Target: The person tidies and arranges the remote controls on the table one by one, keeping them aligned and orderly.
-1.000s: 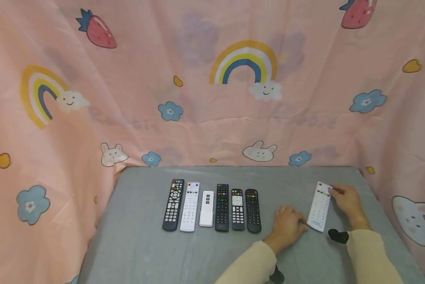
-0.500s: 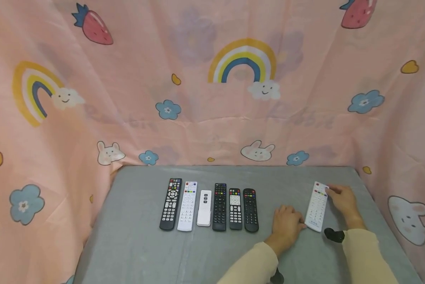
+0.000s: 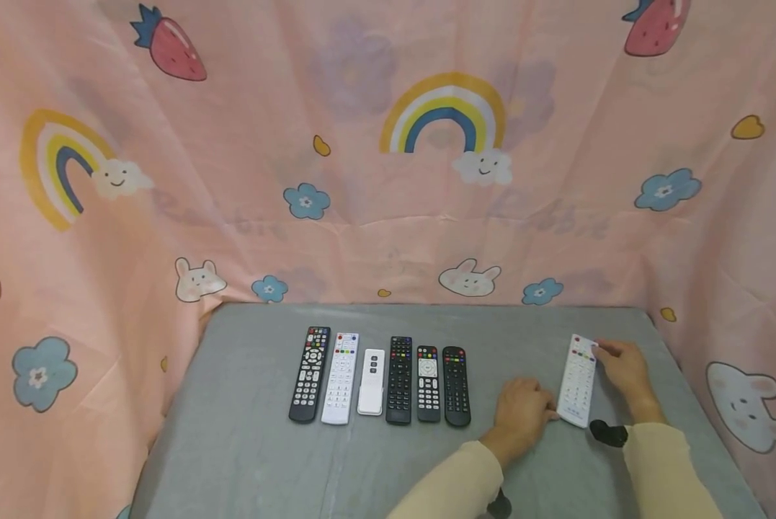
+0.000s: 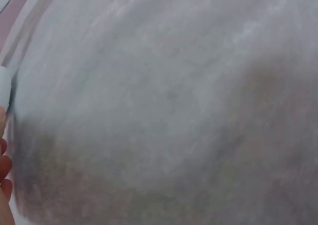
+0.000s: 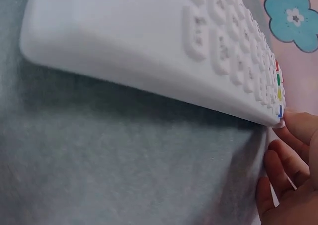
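A white remote control [image 3: 577,382] with rows of buttons is at the right of the grey table, between both hands. My left hand [image 3: 522,417] pinches its near left corner, with the other fingers curled by the table. At the far right corner, my right hand [image 3: 626,371] holds the remote between thumb and fingers. Up close in the right wrist view, the white remote [image 5: 124,46] has a dark shadow beneath its side edge. Only an end of the remote [image 4: 4,88] and a few fingertips [image 4: 5,166] show in the left wrist view.
Left of the hands, several remotes lie in an upright row, including a large black one [image 3: 310,375], a white one [image 3: 340,378], a small white one [image 3: 371,382] and a black one [image 3: 456,386]. A pink patterned curtain [image 3: 362,245] encloses the grey table [image 3: 264,468].
The head view has shifted slightly, moving the whole scene a little left. Both hands keep nearly the same place on the white remote, and the row of remotes is unchanged.
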The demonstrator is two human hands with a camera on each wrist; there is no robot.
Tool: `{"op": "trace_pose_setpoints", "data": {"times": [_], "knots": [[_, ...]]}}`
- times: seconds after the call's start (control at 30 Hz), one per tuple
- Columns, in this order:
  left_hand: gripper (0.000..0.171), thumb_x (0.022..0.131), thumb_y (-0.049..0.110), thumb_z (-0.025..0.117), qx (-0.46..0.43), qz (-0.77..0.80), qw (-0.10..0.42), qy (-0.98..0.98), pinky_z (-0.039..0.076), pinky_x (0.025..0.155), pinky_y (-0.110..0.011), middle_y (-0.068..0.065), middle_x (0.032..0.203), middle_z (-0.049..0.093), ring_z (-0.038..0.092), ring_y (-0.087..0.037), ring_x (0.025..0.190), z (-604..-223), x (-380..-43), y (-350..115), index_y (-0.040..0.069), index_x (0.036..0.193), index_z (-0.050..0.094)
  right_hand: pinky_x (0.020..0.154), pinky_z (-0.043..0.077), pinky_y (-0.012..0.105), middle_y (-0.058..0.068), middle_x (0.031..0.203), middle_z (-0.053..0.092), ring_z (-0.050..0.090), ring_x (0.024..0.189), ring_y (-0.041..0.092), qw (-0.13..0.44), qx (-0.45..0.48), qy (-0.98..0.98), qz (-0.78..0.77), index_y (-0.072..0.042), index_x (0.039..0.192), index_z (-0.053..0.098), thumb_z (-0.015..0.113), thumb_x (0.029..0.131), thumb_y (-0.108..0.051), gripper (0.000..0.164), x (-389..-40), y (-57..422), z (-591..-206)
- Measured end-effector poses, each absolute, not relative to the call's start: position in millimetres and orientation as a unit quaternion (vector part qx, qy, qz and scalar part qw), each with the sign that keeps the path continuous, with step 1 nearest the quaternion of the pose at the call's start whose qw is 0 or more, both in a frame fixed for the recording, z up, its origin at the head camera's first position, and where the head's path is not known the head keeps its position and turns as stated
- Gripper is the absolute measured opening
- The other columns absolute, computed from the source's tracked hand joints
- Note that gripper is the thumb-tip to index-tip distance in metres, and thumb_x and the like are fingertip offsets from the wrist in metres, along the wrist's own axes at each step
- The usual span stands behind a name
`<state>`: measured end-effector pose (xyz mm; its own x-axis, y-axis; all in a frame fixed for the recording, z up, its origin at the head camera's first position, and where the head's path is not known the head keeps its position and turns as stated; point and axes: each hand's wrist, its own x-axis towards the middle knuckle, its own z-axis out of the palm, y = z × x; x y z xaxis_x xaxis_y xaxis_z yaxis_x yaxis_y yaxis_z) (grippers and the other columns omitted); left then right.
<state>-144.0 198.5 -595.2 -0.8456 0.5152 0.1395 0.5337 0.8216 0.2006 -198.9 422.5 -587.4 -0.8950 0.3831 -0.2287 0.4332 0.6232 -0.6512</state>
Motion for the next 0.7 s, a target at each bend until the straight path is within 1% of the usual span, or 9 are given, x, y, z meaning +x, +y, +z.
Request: {"op": "trace_pose_setpoints", "data": {"times": [0.2,0.33,0.5,0.6,0.7], "knots": [[0.013,0.087,0.053,0.065,-0.296,-0.129,0.039,-0.946,0.033,0.068,-0.015,0.022,0.081,0.055,0.047,0.004,0.077,-584.3,-147.2,194.7,0.042,0.09,0.071,0.107,0.031,0.066,0.037,0.146,0.036,0.034,0.134,0.055,0.047,0.22,0.907,-0.355,0.009,0.143,0.041,0.036,0.106,-0.032,0.055,-199.2,424.6,-578.7],[0.013,0.086,0.052,0.066,-0.301,-0.137,0.04,-0.943,0.032,0.068,-0.015,0.022,0.082,0.056,0.047,0.004,0.078,-580.0,-148.7,189.7,0.041,0.09,0.071,0.104,0.034,0.067,0.037,0.145,0.037,0.036,0.132,0.055,0.046,0.21,0.911,-0.352,0.009,0.142,0.042,0.037,0.105,-0.035,0.058,-197.8,420.7,-571.9],[0.013,0.088,0.051,0.065,-0.307,-0.129,0.038,-0.942,0.032,0.069,-0.014,0.022,0.087,0.057,0.047,0.004,0.081,-582.5,-147.6,181.8,0.041,0.092,0.07,0.096,0.04,0.067,0.038,0.139,0.042,0.042,0.125,0.056,0.023,0.16,0.923,-0.35,0.01,0.138,0.047,0.041,0.105,-0.029,0.052,-195.3,411.9,-568.7],[0.014,0.089,0.052,0.064,-0.311,-0.118,0.051,-0.942,0.033,0.07,-0.014,0.023,0.091,0.06,0.049,0.004,0.083,-582.1,-146.3,176.5,0.041,0.095,0.07,0.094,0.04,0.067,0.039,0.136,0.042,0.043,0.123,0.057,0.009,0.141,0.927,-0.347,0.011,0.136,0.048,0.041,0.105,-0.028,0.051,-195.0,406.9,-567.0],[0.014,0.089,0.051,0.064,-0.309,-0.115,0.068,-0.942,0.034,0.071,-0.015,0.022,0.09,0.061,0.051,0.004,0.083,-581.5,-143.6,170.3,0.04,0.095,0.07,0.092,0.042,0.067,0.039,0.135,0.045,0.046,0.12,0.058,-0.008,0.123,0.931,-0.344,0.011,0.134,0.05,0.042,0.105,-0.027,0.049,-195.7,401.3,-565.1]]}}
